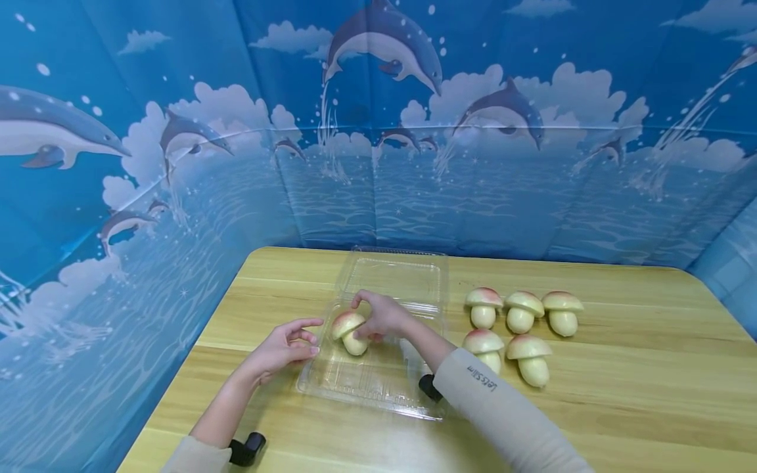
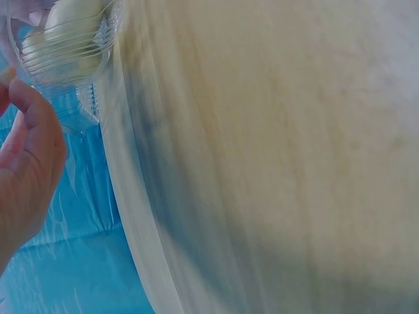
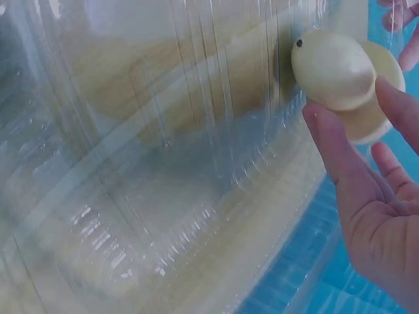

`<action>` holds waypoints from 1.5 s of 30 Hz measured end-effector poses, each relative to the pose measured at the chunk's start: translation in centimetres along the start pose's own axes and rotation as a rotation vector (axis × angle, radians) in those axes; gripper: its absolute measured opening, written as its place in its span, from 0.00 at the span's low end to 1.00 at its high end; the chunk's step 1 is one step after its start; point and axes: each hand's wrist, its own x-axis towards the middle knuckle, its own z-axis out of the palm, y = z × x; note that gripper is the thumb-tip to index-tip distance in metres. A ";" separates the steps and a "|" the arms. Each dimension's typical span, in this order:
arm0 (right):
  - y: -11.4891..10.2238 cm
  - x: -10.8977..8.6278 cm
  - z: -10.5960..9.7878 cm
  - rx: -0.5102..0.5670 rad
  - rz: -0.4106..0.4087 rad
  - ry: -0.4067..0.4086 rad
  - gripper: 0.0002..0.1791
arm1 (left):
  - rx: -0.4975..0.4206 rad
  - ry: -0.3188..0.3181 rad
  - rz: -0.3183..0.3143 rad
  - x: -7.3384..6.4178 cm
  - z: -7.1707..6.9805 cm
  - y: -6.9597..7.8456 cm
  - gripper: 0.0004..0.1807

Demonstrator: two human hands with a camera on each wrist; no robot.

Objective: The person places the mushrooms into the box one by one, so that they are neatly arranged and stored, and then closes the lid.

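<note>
A toy mushroom [image 1: 353, 343] with a pink-tinged cap and cream stem lies tilted in the left part of a clear plastic clamshell box [image 1: 378, 394]. My right hand [image 1: 387, 318] holds this mushroom from its right side, thumb at the stem and index finger arched by the cap. In the right wrist view the stem [image 3: 330, 69] shows a dark dot at its end, with fingertips at its edge and by the cap. My left hand [image 1: 284, 348] is beside the box's left edge, fingers loosely bent, thumb near the rim, nothing held.
Several matching mushrooms stand in two rows right of the box, among them one at the back right [image 1: 563, 314] and one in front [image 1: 530, 360]. The box's lid [image 1: 393, 276] lies opened toward the back of the wooden table [image 1: 639, 368]. A dolphin-print curtain [image 1: 473, 203] hangs behind.
</note>
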 end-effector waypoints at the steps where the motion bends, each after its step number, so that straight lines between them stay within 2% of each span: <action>1: 0.0 -0.1 -0.1 0.014 0.002 -0.012 0.25 | 0.001 0.000 -0.002 0.0 0.0 0.0 0.34; 9: -0.2 -1.0 -1.1 0.176 0.023 -0.082 0.25 | 0.009 -0.006 0.000 -0.1 0.0 0.1 0.34; 19: -0.1 -3.0 -3.5 0.284 -0.003 -0.116 0.26 | 0.012 -0.012 0.011 -0.1 0.0 -0.1 0.34; 31: 1.6 -6.8 -8.1 0.376 -0.025 -0.039 0.26 | -0.004 0.001 0.005 -0.3 0.3 0.1 0.34; 45: 4.6 -13.1 -13.2 0.350 -0.037 0.052 0.31 | 0.003 0.018 0.016 -0.7 0.8 0.2 0.33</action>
